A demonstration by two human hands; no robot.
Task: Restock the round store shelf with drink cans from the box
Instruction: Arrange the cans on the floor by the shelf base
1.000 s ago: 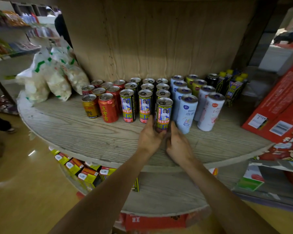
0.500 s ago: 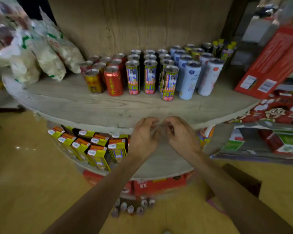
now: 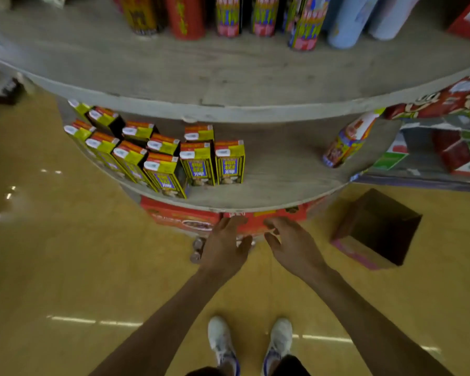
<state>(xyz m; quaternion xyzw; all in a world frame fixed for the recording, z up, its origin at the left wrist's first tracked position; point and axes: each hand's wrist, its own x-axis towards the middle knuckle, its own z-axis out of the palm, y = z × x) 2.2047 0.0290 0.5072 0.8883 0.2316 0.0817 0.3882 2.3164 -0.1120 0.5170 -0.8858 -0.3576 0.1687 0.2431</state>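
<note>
L hand (image 3: pixel 223 248) & R hand (image 3: pixel 293 248) are spread, holding nothing. The cans (image 3: pixel 197 249) stand up on the floor by the shelf (image 3: pixel 255 203) bottom edge, mostly hidden under the L hand, so it's nearer. Box (image 3: pixel 377 232) is off to the R.

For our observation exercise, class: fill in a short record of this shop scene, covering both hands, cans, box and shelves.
floor cans: cluster at the shelf foot, partly hidden
left hand: open, empty, low over them
right hand: open, empty, beside it
box: open on floor, right side, interior dark
upper shelf: upright cans in a row
lower shelf: yellow cartons
</note>
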